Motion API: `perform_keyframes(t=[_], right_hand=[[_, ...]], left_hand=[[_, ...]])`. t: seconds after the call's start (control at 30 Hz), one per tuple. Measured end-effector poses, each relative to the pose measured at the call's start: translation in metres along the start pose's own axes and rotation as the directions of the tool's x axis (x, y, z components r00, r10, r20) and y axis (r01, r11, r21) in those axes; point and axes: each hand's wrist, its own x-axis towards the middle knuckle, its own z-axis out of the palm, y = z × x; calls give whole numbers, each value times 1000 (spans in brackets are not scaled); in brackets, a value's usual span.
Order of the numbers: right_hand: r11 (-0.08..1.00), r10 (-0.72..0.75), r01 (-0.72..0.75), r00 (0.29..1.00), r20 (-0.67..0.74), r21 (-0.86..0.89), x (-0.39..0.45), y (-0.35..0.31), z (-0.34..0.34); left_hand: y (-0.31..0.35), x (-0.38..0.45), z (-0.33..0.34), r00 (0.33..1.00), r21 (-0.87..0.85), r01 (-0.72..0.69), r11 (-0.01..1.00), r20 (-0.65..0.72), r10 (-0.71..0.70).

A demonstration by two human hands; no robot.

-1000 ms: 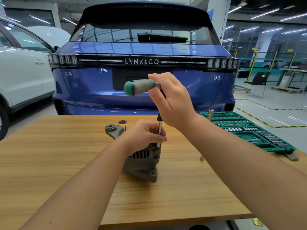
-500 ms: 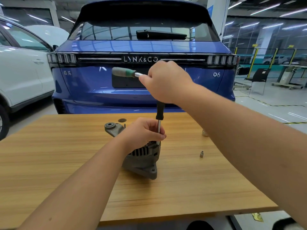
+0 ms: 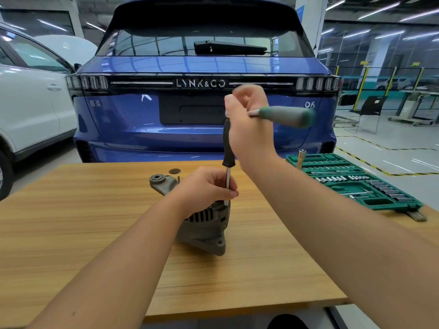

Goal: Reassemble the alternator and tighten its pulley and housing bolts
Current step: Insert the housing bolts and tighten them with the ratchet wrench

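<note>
A grey alternator [image 3: 204,231] stands on the wooden table [image 3: 71,233], its mounting ear [image 3: 161,182] pointing back left. My left hand [image 3: 209,188] rests on top of it, fingers curled round the thin steel shaft of a T-handle wrench [image 3: 228,148] that stands upright on the housing. My right hand [image 3: 249,124] grips the top of that wrench; its green handle [image 3: 287,116] sticks out to the right. The bolt under the tool tip is hidden by my left hand.
A green socket set case [image 3: 351,184] lies open at the table's right edge, with an upright socket extension [image 3: 301,157] beside it. A dark washer [image 3: 174,171] lies behind the alternator. A blue car stands just beyond the table, a white car at left.
My right hand has turned the wrench: the green handle swung from pointing left to pointing right. My left hand stayed on the shaft and alternator.
</note>
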Motion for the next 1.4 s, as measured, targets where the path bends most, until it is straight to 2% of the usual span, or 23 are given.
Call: perform_keyframes(t=[0.03,0.07,0.1,0.13,0.33,0.47,0.63,0.7,0.77,0.83,0.9,0.97,1.0,1.03,1.07,1.1,1.17,1.23,1.27,1.3,1.33,1.37,1.4], right_hand=[[948,-234,248,968,94,-199,-2,4,-4],[839,-372,425,904,213,-339,-3,8,-7],[752,-421,514,856,300,-412,-2,10,-8],[714,-426,545,836,345,-439,-3,10,-8],[748,-416,551,824,386,-370,-8,7,-8],[746,-347,545,808,475,-382,-7,5,-14],[726,-313,554,794,521,-407,-7,-1,-18],[679,-341,582,789,510,-447,-6,-5,-17],[535,-332,590,805,492,-605,-2,-14,-14],[437,-146,487,868,475,-756,6,-29,-7],[428,104,355,894,435,-831,16,-48,1],[617,311,121,870,382,-778,22,-59,4],[750,443,-114,818,367,-652,24,-61,3],[811,548,-376,756,359,-447,24,-61,2],[771,634,-596,686,357,-224,22,-60,1],[700,670,-714,638,379,-34,20,-55,-1],[616,659,-746,663,355,251,14,-33,-2],[594,631,-680,725,275,429,7,-19,-2],[658,579,-606,787,214,447,3,-15,-1],[799,452,-468,882,136,377,-1,-12,-1],[944,247,-258,966,81,205,-5,-8,-3],[1000,-3,4,997,75,-7,-8,-3,-5],[949,-225,248,965,132,-197,-10,1,-7]], left_hand=[[0,0,0,1000,1,-6,1000,5,6],[-1,-1,-1,1000,4,-7,1000,6,7],[-1,-1,-2,1000,4,-5,1000,4,5],[-1,-1,-2,1000,0,0,1000,0,0],[1,-2,-1,1000,-17,29,999,0,-29],[1,-2,-1,999,-21,34,999,-7,-34],[2,-1,0,999,-9,30,1000,-12,-30],[2,-1,0,999,-10,32,999,-8,-32],[2,-2,0,1000,-14,31,999,3,-31],[2,-2,-1,999,-16,37,999,14,-37],[2,-2,-1,999,-16,46,999,20,-46],[2,-2,-1,999,-14,50,999,14,-50],[2,-2,-1,999,-14,50,999,10,-50],[1,-2,-1,999,-15,50,999,5,-50],[1,-2,-1,999,-14,51,999,-1,-51],[0,-2,0,999,-8,52,999,-7,-52],[1,-1,1,998,12,57,998,-16,-56],[2,0,2,998,33,62,998,-19,-62],[2,0,2,998,36,61,997,-18,-61],[2,0,2,998,34,57,998,-18,-57],[2,0,1,999,30,52,998,-17,-51],[1,0,1,999,28,45,999,-16,-45],[1,-1,1,999,29,39,999,-14,-39]])
